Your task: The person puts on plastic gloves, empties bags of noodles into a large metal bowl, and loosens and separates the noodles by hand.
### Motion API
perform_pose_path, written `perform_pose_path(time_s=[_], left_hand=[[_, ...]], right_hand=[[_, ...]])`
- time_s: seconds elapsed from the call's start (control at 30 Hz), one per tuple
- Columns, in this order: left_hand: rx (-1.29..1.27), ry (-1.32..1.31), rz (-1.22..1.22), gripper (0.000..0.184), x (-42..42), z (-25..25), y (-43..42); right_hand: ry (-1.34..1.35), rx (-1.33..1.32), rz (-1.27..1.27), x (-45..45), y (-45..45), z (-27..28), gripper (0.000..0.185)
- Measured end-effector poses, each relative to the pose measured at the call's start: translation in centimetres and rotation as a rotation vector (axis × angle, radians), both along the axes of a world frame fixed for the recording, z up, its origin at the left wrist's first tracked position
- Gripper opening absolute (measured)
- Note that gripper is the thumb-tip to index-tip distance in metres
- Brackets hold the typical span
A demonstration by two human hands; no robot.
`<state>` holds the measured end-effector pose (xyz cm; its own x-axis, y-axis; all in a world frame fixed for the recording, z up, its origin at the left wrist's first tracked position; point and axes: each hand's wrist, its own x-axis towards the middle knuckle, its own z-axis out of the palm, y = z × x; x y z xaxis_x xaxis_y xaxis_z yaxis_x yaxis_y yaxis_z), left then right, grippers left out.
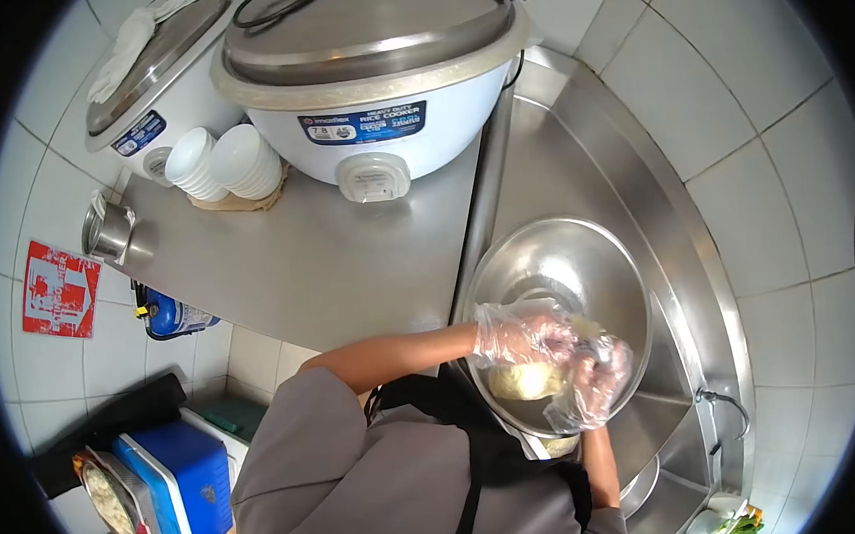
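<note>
Basically, the pale yellow mass (526, 383) is in one big lump in the steel bowl (604, 274), toward its near rim; a small pale bit (586, 327) shows above, btwn the left hand (531, 332) and right hand (597, 379). Both hands are in clear plastic gloves, close together, fingers curled; can't tell if either is clamped on the bit or just touching it, b/c the plastic blurs the tips. Progress-wise, prob. partway: handling's under way, but a big share is left in the bowl & no finished portions can be made out. More pale stuff (560, 446) shows just past the bowl's near rim, mostly hidden; can't tell if it's done or waiting. Bowl's over the steel sink unit (557, 166), just beside the right edge of the counter (351, 261). Up there, a lg. rice cooker (372, 98) has the back right corner, a 2nd cooker (188, 94) the back left, w/ stacked white cups (247, 165) just in front.
</note>
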<state>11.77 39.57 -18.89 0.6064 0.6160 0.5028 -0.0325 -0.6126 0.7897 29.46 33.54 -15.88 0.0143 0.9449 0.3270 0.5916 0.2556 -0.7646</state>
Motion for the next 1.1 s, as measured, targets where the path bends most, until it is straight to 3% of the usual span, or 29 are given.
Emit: perform_pose_path(time_s=[0.1, 0.23, 0.37, 0.5, 0.6, 0.67, 0.73, 0.83, 0.87, 0.97, 1.1], left_hand=[[-0.343, -0.138, -0.015, 0.017, 0.4, 4.8, -2.4], [-0.052, -0.048, 0.042, 0.019, 1.2, 6.4, -3.3], [-0.326, -0.018, -0.021, 0.014, 1.0, 8.4, -4.1], [-0.37, 0.084, 0.024, 0.014, 1.1, 9.6, -4.5], [-0.604, 0.127, -0.007, 0.01, 0.3, 10.6, -4.3], [-0.697, -0.026, -0.028, 0.007, 0.7, 9.8, -4.2], [-0.813, -0.279, -0.065, 0.006, 1.6, 10.1, -3.9], [-0.771, -0.403, 0.055, 0.009, 3.2, 8.3, -3.0], [-0.76, -0.415, 0.057, 0.013, 3.6, 7.3, -2.5], [-0.812, -0.174, 0.175, 0.017, 4.5, 4.1, -2.3], [-0.856, -0.219, 0.164, 0.018, 3.4, 0.7, -3.3]], right_hand=[[0.017, 0.076, -0.044, 0.7, -0.5, 3.1, 0.017], [0.0, 0.127, -0.081, 1.3, -0.7, 4.8, 0.016], [-0.005, 0.139, -0.097, 1.5, -0.5, 4.6, 0.015], [0.005, 0.158, -0.132, 1.7, -0.6, 4.7, 0.015], [0.099, 0.13, -0.187, 2.8, -0.6, 2.4, 0.014], [0.095, 0.079, -0.182, 3.9, -1.3, 1.3, 0.014], [-0.029, 0.055, -0.135, 3.8, -0.1, 4.9, 0.017], [0.61, -0.255, 0.117, 4.1, 0.2, 3.9, 0.028], [0.078, -0.179, 0.316, 5.3, 1.2, 5.5, 0.038], [-0.124, -0.113, 0.305, 4.4, 0.0, 3.7, 0.037], [0.004, -0.39, 0.316, 2.5, -0.3, 3.5, 0.033]])
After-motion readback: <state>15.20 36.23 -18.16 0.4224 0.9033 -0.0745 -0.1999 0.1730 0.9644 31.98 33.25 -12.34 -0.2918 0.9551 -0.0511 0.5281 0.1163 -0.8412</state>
